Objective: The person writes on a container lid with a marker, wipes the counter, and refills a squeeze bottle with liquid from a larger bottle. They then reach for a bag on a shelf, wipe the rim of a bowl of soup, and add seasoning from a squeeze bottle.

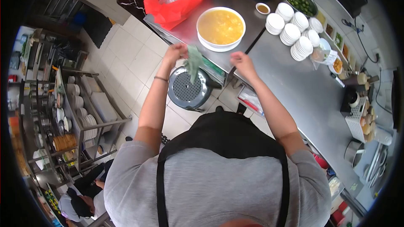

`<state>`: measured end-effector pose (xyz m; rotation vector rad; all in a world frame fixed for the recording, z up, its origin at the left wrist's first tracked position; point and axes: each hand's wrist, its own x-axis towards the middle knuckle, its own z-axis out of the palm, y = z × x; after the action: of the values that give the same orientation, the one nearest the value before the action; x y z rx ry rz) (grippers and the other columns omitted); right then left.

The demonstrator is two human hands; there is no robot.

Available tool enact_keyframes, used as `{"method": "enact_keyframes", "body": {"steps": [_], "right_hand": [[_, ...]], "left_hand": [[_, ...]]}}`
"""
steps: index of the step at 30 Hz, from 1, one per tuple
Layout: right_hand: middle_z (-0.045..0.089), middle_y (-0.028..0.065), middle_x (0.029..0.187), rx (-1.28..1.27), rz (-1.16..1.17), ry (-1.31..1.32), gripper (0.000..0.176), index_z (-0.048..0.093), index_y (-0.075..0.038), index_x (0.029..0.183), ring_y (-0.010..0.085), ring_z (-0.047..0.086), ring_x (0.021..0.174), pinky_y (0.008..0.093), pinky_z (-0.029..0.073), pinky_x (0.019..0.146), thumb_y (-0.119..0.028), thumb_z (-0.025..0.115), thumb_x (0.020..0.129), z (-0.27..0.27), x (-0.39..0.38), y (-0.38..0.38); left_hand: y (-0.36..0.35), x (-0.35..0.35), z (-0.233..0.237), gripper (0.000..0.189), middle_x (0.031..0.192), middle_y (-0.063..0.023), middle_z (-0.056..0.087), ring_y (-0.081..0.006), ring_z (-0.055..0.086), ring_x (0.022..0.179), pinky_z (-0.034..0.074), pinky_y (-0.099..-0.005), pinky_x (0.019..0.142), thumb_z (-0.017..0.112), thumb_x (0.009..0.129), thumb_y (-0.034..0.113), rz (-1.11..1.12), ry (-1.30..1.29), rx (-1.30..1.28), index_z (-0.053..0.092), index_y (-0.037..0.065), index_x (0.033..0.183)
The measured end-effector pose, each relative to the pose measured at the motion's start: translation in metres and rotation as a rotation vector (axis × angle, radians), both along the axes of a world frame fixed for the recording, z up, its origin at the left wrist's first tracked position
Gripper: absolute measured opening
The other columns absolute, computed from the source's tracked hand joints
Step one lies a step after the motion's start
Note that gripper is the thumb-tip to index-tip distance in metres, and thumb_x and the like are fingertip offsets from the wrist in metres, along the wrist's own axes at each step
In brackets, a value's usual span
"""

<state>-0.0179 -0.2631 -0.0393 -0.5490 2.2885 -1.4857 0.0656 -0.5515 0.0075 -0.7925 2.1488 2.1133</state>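
My left hand (176, 53) pinches a thin, pale green plastic bag (194, 64) that hangs limp over the gap in front of the counter. Across from it, my right hand (243, 62) is held over the counter's front edge with its fingers curled together; whatever is in them, if anything, is hidden. Just beyond both hands, a large white bowl (221, 46) of yellow soup (221, 26) with pale pieces stands on the steel counter (290, 85). A red plastic bag (176, 10) with white containers inside sits to its left.
Stacked small white dishes (290, 33), a sauce cup (262, 8) and a metal bowl of green fruit (299, 1) stand at the right back. A dark round stool (190, 86) is below my hands. Shelves of dishes (86, 126) and a seated person (82, 201) are left.
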Motion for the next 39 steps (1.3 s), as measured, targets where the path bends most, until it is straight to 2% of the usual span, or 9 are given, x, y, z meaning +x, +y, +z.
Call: {"method": "enact_keyframes", "body": {"steps": [3, 5, 10, 13, 18, 21, 23, 28, 39], "right_hand": [[0.061, 0.0124, 0.096, -0.278, -0.249, -0.409, 0.043, 0.047, -0.002, 0.119, 0.0208, 0.062, 0.084, 0.0295, 0.05, 0.07, -0.017, 0.061, 0.081, 0.015, -0.031, 0.0], [0.06, 0.0125, 0.098, -0.357, -0.287, -0.471, 0.051, 0.038, -0.001, 0.126, 0.0214, 0.061, 0.085, 0.0293, 0.051, 0.071, -0.017, 0.06, 0.083, 0.034, -0.039, -0.008], [0.059, 0.0126, 0.101, -0.455, -0.246, -0.563, 0.068, 0.016, -0.001, 0.138, 0.0205, 0.061, 0.086, 0.0283, 0.052, 0.074, -0.011, 0.057, 0.084, 0.035, -0.056, -0.019], [0.059, 0.0124, 0.099, -0.466, -0.254, -0.53, 0.067, 0.016, -0.001, 0.138, 0.0193, 0.061, 0.085, 0.0286, 0.052, 0.075, -0.007, 0.056, 0.084, 0.033, -0.052, -0.022], [0.06, 0.0126, 0.098, -0.494, -0.318, -0.53, 0.064, 0.016, -0.001, 0.137, 0.0186, 0.061, 0.085, 0.0295, 0.053, 0.076, -0.003, 0.053, 0.085, 0.038, -0.045, -0.028], [0.059, 0.0132, 0.098, -0.505, -0.328, -0.518, 0.063, 0.016, 0.0, 0.137, 0.0188, 0.061, 0.085, 0.0296, 0.053, 0.075, -0.002, 0.052, 0.085, 0.035, -0.045, -0.029], [0.059, 0.0135, 0.098, -0.496, -0.326, -0.512, 0.062, 0.017, 0.0, 0.137, 0.0187, 0.061, 0.084, 0.0295, 0.053, 0.075, -0.002, 0.051, 0.085, 0.033, -0.046, -0.029], [0.059, 0.0146, 0.098, -0.466, -0.313, -0.475, 0.06, 0.022, 0.0, 0.136, 0.0197, 0.061, 0.083, 0.0293, 0.053, 0.073, -0.003, 0.053, 0.085, 0.036, -0.045, -0.028], [0.061, 0.011, 0.097, -0.318, -0.349, -0.444, 0.062, 0.029, -0.005, 0.135, 0.0201, 0.062, 0.081, 0.0307, 0.049, 0.068, -0.01, 0.059, 0.081, 0.041, -0.046, -0.03]], "left_hand": [[-0.036, -0.052, -0.003, 0.009, 0.076, -0.0021, 0.057, -0.0126, 0.056, 0.064, 0.053, -0.033, 0.066, 0.051, 0.085, 0.008, 0.18, 0.096, 0.023, 0.058, 0.006, 0.09], [-0.043, -0.092, -0.007, 0.01, 0.076, -0.0011, 0.057, -0.0125, 0.055, 0.065, 0.052, -0.0323, 0.065, 0.049, 0.085, 0.008, 0.244, 0.062, -0.04, 0.058, 0.007, 0.09], [-0.024, -0.144, 0.004, 0.019, 0.09, -0.0049, 0.061, -0.0151, 0.06, 0.081, 0.05, -0.0297, 0.074, 0.051, 0.087, 0.014, -0.013, 0.138, -0.235, 0.055, 0.006, 0.105], [-0.02, -0.138, 0.011, 0.028, 0.096, -0.0059, 0.061, -0.0155, 0.06, 0.087, 0.05, -0.0291, 0.076, 0.053, 0.086, 0.014, -0.194, 0.311, -0.393, 0.054, 0.004, 0.113], [-0.025, -0.116, -0.021, 0.021, 0.092, -0.0075, 0.062, -0.0138, 0.061, 0.079, 0.052, -0.0256, 0.069, 0.061, 0.081, 0.009, -0.112, 0.271, -0.531, 0.062, -0.004, 0.098], [-0.008, -0.09, -0.041, 0.018, 0.085, -0.0078, 0.062, -0.0124, 0.06, 0.071, 0.052, -0.023, 0.062, 0.062, 0.08, 0.006, 0.092, 0.266, -0.484, 0.063, -0.007, 0.092], [0.023, -0.066, -0.037, 0.017, 0.08, -0.0077, 0.061, -0.0114, 0.059, 0.067, 0.052, -0.0225, 0.059, 0.062, 0.08, 0.006, 0.314, 0.328, -0.241, 0.062, -0.008, 0.089], [0.081, -0.035, -0.024, 0.008, 0.068, -0.0086, 0.062, -0.0141, 0.06, 0.06, 0.047, -0.0255, 0.055, 0.059, 0.076, 0.001, 0.471, 0.359, -0.129, 0.061, -0.007, 0.079], [0.15, -0.03, -0.031, 0.005, 0.071, -0.0095, 0.061, -0.0142, 0.06, 0.06, 0.049, -0.024, 0.055, 0.06, 0.077, -0.001, 0.462, 0.397, 0.108, 0.057, -0.005, 0.077]]}}
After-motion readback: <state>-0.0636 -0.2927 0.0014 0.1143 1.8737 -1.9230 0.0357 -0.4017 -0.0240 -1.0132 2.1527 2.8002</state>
